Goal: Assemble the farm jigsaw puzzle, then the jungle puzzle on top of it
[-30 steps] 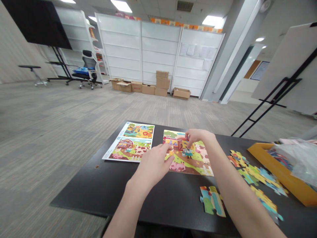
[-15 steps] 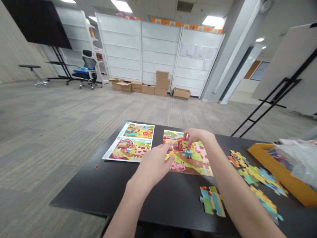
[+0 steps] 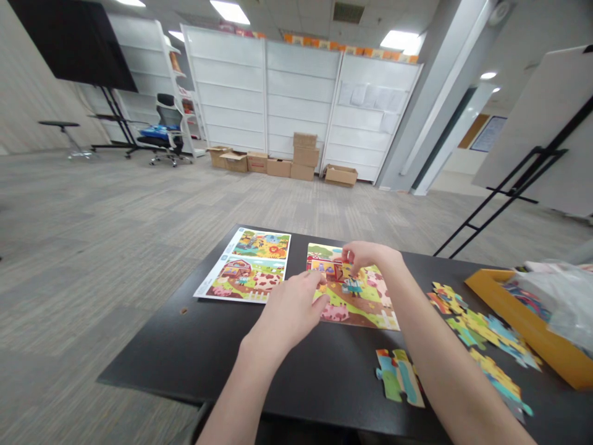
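Note:
A farm-scene jigsaw puzzle [image 3: 343,309] lies on the black table, showing a barn, cows, a pig and a figure in blue. My right hand [image 3: 368,254] is over its upper part, thumb and fingers pinched on a small puzzle piece that they mostly cover. At the puzzle's left edge is my left hand [image 3: 299,303], thumb and fingers apart and holding nothing. To the left lies a printed picture sheet [image 3: 245,266] with a jungle scene above and the same farm scene below.
Two joined puzzle pieces [image 3: 399,376] lie near the front edge. More loose pieces [image 3: 486,327] are spread on the right, beside a yellow box [image 3: 519,315] holding a plastic bag [image 3: 572,303]. The black table [image 3: 185,352] ends close on the left.
The view has shifted slightly. My right fingers have moved a little over the barn area; my left hand stays at the puzzle's left edge.

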Demonstrator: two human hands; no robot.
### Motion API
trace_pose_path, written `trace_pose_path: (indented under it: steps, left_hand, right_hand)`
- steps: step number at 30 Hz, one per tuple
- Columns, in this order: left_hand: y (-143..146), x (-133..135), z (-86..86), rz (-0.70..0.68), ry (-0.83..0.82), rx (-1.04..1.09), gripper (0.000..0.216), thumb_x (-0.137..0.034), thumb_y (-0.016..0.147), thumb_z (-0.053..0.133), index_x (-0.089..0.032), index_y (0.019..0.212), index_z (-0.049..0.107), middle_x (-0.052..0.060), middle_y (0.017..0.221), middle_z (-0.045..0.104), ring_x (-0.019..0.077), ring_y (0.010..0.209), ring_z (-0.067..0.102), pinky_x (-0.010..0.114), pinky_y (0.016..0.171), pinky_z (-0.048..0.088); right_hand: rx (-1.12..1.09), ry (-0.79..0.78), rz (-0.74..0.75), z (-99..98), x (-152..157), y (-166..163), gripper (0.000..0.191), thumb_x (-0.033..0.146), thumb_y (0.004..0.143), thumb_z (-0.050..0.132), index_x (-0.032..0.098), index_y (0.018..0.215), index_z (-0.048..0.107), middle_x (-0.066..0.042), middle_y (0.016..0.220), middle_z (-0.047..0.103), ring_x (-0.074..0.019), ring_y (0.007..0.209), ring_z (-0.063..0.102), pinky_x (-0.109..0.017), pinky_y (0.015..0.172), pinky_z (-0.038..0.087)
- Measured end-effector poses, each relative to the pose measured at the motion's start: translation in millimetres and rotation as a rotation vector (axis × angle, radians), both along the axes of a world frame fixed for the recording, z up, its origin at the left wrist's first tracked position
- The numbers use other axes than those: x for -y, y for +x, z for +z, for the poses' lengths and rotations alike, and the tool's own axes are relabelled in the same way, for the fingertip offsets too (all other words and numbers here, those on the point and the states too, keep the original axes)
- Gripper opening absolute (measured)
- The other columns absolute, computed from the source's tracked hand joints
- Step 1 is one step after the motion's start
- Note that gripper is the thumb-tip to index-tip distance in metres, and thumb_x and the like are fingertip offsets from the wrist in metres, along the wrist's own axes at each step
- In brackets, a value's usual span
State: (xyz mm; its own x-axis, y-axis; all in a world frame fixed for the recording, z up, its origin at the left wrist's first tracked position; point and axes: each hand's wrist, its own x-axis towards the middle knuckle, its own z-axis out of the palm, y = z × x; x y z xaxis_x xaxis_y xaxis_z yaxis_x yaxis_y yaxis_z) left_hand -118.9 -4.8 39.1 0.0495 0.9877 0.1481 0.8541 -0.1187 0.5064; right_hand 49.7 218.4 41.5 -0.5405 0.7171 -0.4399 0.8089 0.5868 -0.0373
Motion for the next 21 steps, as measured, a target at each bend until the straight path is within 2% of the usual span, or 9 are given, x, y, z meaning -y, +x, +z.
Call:
trace_pose_path:
  steps: [7,12,21]
  left_hand:
    - [1.5,1.4,1.1,-0.017,-0.008,-0.023,0.021,-0.031,0.095,0.054,-0.022,0.112,0.064,0.006,0.111,0.073,0.0264,0.104,0.069,0.038,0.09,0.053]
    - [0.8,1.1,0.7,-0.026,0.003,-0.018,0.021,-0.03,0.095,0.054,-0.023,0.113,0.064,0.005,0.112,0.073,0.0264,0.104,0.069,0.038,0.089,0.053]
    - [-0.4,1.8,-0.4,-0.025,0.019,-0.024,0.019,-0.029,0.094,0.055,-0.022,0.109,0.065,0.005,0.11,0.072,0.0261,0.102,0.069,0.038,0.086,0.054]
  right_hand:
    - [-0.066,-0.021,0.022,-4.3,-4.4,0.7,0.051,0.025,0.057,0.088,0.019,0.105,0.07,-0.005,0.106,0.074,-0.0221,0.092,0.068,-0.025,0.065,0.046]
    - [-0.071,-0.043,-0.047,-4.9,-6.4,4.6,0.044,0.024,0.059,0.086,0.019,0.1,0.073,-0.004,0.104,0.075,-0.0218,0.091,0.069,-0.025,0.068,0.048]
    - [-0.039,-0.012,-0.058,1.5,-0.7,3.2,0.045,0.024,0.059,0.086,0.021,0.102,0.073,-0.005,0.109,0.074,-0.0233,0.093,0.069,-0.026,0.068,0.048]
